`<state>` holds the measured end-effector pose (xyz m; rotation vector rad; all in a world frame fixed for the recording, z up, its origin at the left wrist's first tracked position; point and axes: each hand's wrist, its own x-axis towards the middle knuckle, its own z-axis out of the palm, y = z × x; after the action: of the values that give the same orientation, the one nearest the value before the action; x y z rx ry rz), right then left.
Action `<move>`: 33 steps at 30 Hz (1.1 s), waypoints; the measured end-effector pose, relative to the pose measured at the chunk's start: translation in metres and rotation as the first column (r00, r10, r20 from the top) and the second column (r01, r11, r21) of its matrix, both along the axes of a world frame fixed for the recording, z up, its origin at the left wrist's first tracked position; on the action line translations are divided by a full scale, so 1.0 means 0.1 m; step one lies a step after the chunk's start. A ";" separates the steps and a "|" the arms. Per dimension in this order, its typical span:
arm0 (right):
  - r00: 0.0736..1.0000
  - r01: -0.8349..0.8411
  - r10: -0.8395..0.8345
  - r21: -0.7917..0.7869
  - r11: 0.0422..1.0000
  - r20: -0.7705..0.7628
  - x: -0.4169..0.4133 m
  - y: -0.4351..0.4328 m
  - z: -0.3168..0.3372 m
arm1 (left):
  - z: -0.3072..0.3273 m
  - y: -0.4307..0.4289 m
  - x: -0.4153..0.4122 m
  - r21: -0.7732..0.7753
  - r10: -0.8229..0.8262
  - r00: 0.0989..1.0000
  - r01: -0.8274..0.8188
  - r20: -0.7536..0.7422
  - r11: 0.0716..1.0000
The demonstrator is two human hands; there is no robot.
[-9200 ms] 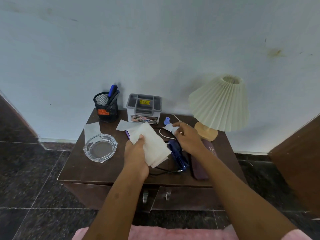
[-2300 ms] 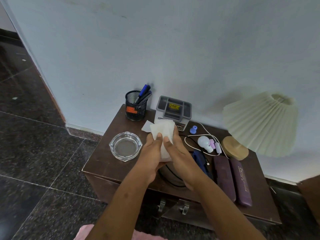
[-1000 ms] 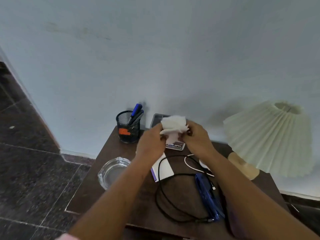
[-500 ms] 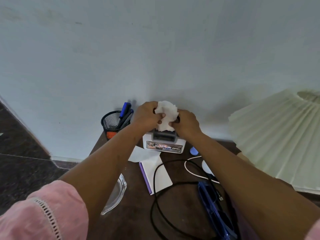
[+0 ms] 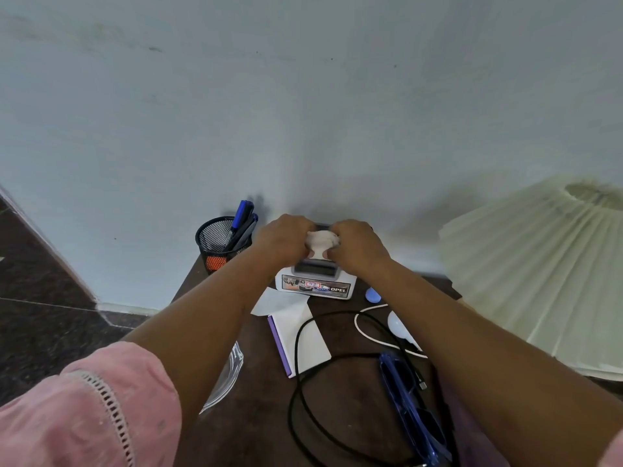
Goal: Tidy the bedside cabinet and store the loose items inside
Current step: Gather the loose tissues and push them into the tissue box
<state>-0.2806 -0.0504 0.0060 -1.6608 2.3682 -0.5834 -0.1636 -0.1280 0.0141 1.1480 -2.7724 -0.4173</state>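
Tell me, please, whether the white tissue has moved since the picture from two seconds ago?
Yes. The tissue has gone from above the cabinet's middle back toward the wall, onto the organizer box.

On the far side of the surface [image 5: 256,429], against the wall, a pen holder [image 5: 218,241] stands left of a small box [image 5: 317,284]. Both hands meet above the box, the left hand [image 5: 286,241] and right hand [image 5: 357,247] closed on a wad of tissue [image 5: 321,239] between them. Near the box lie a sheet of paper [image 5: 276,303] and a notepad [image 5: 303,338], with a cable [image 5: 298,392] looping across the notepad. The glasses [image 5: 411,409] lie right of the cable. A glass dish [image 5: 226,375] sits at the left edge, partly under the left forearm. The lamp [image 5: 546,264] stands far right.
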 end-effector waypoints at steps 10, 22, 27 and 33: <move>0.999 -0.030 0.026 -0.148 0.989 -0.033 0.03 0.05 0.07 | 0.02 0.06 0.09 -0.102 0.044 0.965 -0.072 -0.259 0.992; 0.999 -0.030 0.024 -0.162 0.986 -0.038 0.06 0.10 0.07 | -0.10 0.16 0.13 -0.199 0.032 0.972 -0.079 -0.231 0.977; 0.953 -0.071 0.056 -0.041 0.997 -0.297 0.20 0.26 -0.07 | -0.13 0.31 0.24 -0.188 0.021 0.989 -0.049 -0.149 0.981; 0.984 0.025 -0.035 -0.061 0.998 -0.176 0.16 0.41 0.03 | 0.00 0.44 0.32 -0.216 0.053 0.992 -0.078 -0.117 0.973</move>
<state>-0.2643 -0.0091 0.0093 -1.7726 2.5266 -0.5351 -0.1314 -0.0842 0.0145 1.1234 -2.5982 -0.1552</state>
